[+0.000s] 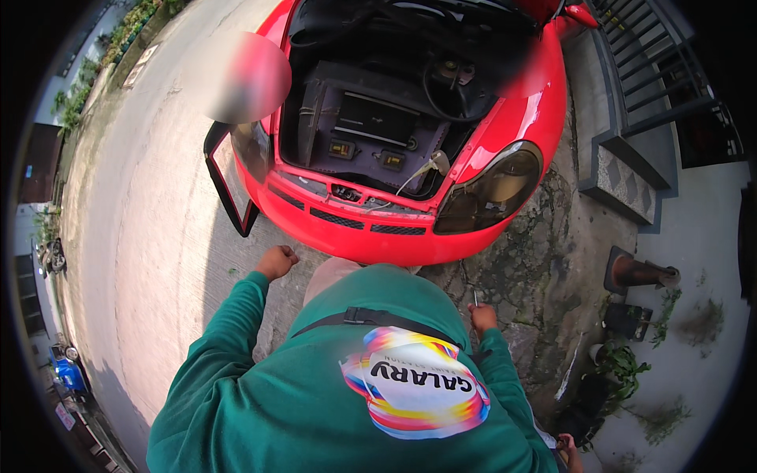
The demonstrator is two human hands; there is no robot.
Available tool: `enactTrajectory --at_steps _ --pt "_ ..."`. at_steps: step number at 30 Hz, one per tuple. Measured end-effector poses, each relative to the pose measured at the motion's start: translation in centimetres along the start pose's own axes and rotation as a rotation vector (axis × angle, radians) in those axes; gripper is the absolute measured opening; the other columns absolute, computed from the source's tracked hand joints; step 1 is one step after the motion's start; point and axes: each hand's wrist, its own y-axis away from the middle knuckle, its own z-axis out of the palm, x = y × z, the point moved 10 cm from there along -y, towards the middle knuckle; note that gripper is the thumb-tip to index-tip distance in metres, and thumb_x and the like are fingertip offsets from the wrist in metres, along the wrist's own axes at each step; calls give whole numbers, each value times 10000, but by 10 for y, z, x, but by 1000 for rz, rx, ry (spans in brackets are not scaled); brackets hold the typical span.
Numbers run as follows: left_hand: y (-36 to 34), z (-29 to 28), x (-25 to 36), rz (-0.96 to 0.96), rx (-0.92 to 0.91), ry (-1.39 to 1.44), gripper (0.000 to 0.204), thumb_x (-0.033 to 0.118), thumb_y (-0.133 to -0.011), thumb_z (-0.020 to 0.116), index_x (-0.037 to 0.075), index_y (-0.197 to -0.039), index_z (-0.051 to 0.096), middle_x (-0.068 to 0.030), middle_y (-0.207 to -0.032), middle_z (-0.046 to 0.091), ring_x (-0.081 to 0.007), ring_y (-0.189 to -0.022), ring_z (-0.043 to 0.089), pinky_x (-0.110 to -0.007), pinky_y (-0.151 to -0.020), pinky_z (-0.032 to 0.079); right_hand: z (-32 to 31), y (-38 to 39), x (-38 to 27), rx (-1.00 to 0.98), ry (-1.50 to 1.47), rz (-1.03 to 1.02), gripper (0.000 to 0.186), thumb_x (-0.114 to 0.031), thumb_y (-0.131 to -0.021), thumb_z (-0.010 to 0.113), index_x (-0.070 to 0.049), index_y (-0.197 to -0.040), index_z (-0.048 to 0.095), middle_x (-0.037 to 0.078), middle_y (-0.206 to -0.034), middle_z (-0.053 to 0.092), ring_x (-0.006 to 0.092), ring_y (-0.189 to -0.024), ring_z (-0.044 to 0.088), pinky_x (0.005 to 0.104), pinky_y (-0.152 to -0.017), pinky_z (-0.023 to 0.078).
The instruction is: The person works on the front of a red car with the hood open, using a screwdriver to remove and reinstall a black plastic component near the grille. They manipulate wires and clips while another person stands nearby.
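In front of me stands a red car (363,246) with its front compartment uncovered. My left hand (276,262) hangs beside the bumper's left side, fingers curled in, with nothing visible in them. On the other side, my right hand (482,318) is closed around a thin metal rod-like tool (475,298), whose tip points up toward the car; its handle is hidden in the fist. Neither hand touches the car. Inside the compartment lie a black flat box (377,117) and two small dark boxes (341,149) on a grey panel.
A black-edged frame (222,189) sticks out at the bumper's left corner. To the right are a step block (627,181), a railing (658,67) and potted plants (619,370). Another person's hand (569,452) shows at lower right. Concrete road (150,197) runs along the left.
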Motion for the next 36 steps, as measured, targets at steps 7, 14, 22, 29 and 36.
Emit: enactTrajectory --at_steps 7,14,22,29,36 --pt "4 6 -4 -14 -5 4 380 408 -953 804 52 -1087 822 -248 -1053 806 -424 -1045 771 -507 -954 584 15 2 -15 -22 -68 -52 253 -224 -1049 757 -66 -861 691 6 -638 563 156 -503 468 393 -499 338" --pt "32 52 -1 -271 -218 110 553 454 -946 814 31 -1299 771 -221 -1292 784 -391 -1129 774 -474 -1005 592 53 46 -46 -367 -137 52 225 -290 -1040 784 -66 -1046 795 24 -790 686 145 -637 575 336 -596 468" --pt "70 66 -1 -50 -774 210 319 193 -947 782 51 -1231 813 -56 -1042 807 -155 -859 714 -302 -722 577 154 92 -74 -731 -113 -141 225 -214 -1045 763 -12 -1141 783 11 -991 774 126 -881 706 316 -796 579" --pt "102 51 -76 -206 -1075 289 246 111 -983 762 79 -1217 833 33 -931 786 -62 -736 662 -253 -656 538 209 222 -128 -1098 -359 -113 191 -55 -1038 704 8 -1201 782 18 -1105 806 109 -979 733 283 -936 576" --pt "91 51 -120 -148 -1150 101 351 214 -961 790 69 -1279 815 -20 -992 797 -134 -869 710 -329 -780 595 295 255 -99 -1122 -492 95 242 -79 -1032 703 18 -1238 784 13 -1119 815 91 -1004 732 271 -964 561"
